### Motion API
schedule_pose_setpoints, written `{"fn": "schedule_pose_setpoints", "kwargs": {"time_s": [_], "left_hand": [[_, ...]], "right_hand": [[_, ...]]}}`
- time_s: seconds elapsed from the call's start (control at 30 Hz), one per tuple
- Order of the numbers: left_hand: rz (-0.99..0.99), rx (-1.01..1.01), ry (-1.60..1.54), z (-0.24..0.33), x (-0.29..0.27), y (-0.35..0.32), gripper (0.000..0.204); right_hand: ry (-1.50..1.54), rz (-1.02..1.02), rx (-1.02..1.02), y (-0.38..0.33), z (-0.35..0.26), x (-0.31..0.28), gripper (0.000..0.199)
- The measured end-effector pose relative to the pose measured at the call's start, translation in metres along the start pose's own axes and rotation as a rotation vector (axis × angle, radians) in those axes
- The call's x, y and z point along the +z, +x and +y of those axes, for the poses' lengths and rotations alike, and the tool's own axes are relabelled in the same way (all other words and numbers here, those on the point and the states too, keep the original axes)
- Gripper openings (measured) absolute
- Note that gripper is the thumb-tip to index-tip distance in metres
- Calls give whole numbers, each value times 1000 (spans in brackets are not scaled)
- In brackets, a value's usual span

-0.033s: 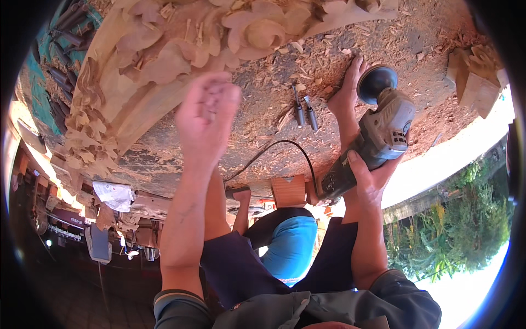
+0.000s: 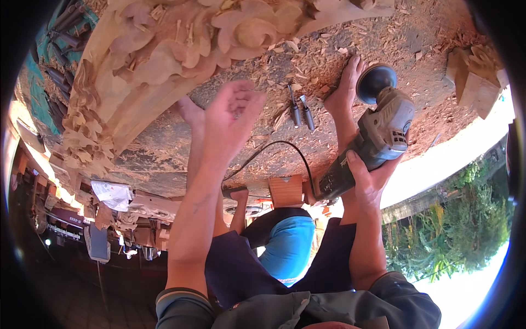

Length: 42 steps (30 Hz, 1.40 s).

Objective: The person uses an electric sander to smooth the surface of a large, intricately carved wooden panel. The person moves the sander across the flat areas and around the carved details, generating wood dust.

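My right hand [image 2: 374, 181] is wrapped round the body of an angle grinder [image 2: 359, 153], whose round dark pad [image 2: 376, 83] points away from me near my right foot [image 2: 345, 90]. My left hand [image 2: 234, 112], slightly blurred, hovers with its fingers loosely curled in; nothing shows in them. It is just right of the edge of a large carved wooden panel [image 2: 145, 90] with leaf and flower shapes, apart from it. Two chisels [image 2: 301, 113] lie side by side between my hands. A black cord [image 2: 276, 143] arcs behind the grinder.
Wood chips [image 2: 323, 55] litter the floor. Several dark-handled tools [image 2: 61, 82] rest on green cloth at the far left. Wood blocks [image 2: 476, 77] stand at the right. A wooden block [image 2: 286, 191] sits between my legs, close to another person in blue [image 2: 287, 247].
My left hand has moved right, away from the panel, uncovering more of the panel and my left foot. The right hand and the grinder have hardly moved.
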State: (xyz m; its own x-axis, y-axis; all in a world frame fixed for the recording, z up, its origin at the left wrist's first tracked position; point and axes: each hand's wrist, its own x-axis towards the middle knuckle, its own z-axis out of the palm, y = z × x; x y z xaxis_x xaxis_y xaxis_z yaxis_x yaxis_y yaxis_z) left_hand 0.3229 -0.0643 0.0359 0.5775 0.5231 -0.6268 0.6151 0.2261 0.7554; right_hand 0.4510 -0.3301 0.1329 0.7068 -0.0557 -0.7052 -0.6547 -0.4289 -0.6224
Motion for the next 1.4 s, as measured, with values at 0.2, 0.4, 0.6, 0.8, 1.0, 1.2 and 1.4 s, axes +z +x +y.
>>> {"fn": "schedule_pose_setpoints", "kwargs": {"time_s": [0.2, 0.4, 0.6, 0.8, 1.0, 1.2, 1.4], "left_hand": [[-355, -940, 40, -222, 172, -38, 74], [500, -579, 445, -231, 331, -82, 60], [478, -488, 436, -259, 328, -90, 53], [412, -535, 372, -257, 328, -91, 49], [142, -609, 325, -262, 299, -104, 52], [-158, -479, 160, -242, 261, -109, 42], [20, -495, -253, -112, 144, -90, 40]], "right_hand": [[-54, -41, 15, 24, -9, -43, 117], [86, 15, 36, 42, -14, -63, 89], [121, 80, 12, 48, -8, -70, 90], [71, -39, 12, 50, -11, -74, 93], [65, -49, 26, 47, -2, -67, 87], [52, -112, -33, 39, -4, -54, 82], [30, -173, -49, 22, -1, -39, 80]]}}
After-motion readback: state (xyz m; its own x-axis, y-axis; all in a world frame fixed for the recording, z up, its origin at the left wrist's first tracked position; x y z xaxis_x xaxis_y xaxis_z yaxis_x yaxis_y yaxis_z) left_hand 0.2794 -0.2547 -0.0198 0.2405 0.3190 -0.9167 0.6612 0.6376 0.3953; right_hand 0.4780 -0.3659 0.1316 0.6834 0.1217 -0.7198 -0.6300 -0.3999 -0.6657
